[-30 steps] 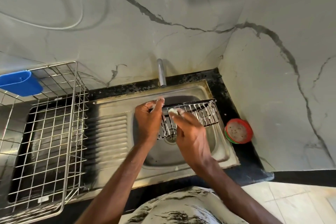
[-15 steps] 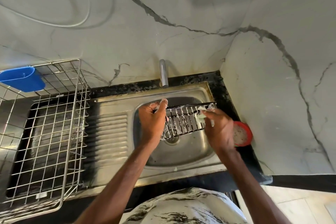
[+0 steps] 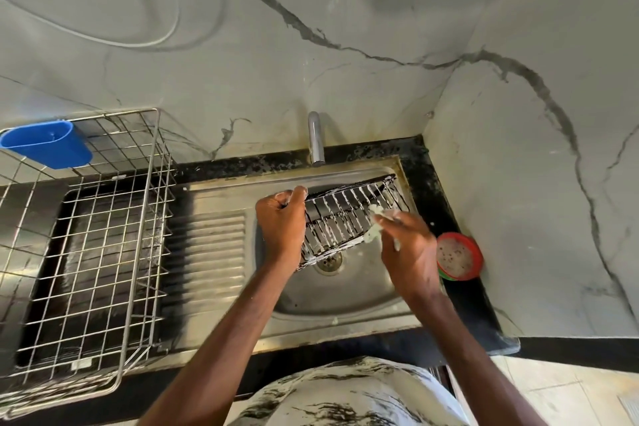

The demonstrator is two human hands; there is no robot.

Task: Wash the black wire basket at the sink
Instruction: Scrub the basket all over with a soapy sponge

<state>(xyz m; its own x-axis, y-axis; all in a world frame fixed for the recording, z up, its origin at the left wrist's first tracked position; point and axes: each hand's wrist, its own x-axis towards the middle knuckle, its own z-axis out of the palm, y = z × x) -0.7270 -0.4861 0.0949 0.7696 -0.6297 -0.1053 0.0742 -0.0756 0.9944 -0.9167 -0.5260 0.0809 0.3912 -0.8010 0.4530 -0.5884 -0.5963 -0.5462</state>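
We look down from the head camera into a corner of white, grey-veined marble wall (image 3: 345, 28), where a black countertop (image 3: 466, 304) holds a steel sink (image 3: 345, 301). A chrome tap (image 3: 315, 138) stands at the back edge, just above the middle of the frame.

The black wire basket (image 3: 349, 218) is at the centre of the frame, held tilted over the sink bowl. Its upper corner is near the back right of the bowl, its lower edge just above the drain (image 3: 328, 261), and its wires are streaked with white foam.

The left hand (image 3: 281, 225) grips the basket's left end with its fingers curled around the frame. To the right of it, the right hand (image 3: 409, 249) pinches a pale soapy pad (image 3: 375, 232) against the basket's right side. Its fingertips are blurred.

A round red-rimmed tub (image 3: 456, 256) sits on the countertop at the right, by the wall. At the left of the frame, a wire dish rack (image 3: 157, 218) stands beside the ribbed drainboard (image 3: 207, 252), with a blue plastic holder (image 3: 48, 143) hooked on its far rim.
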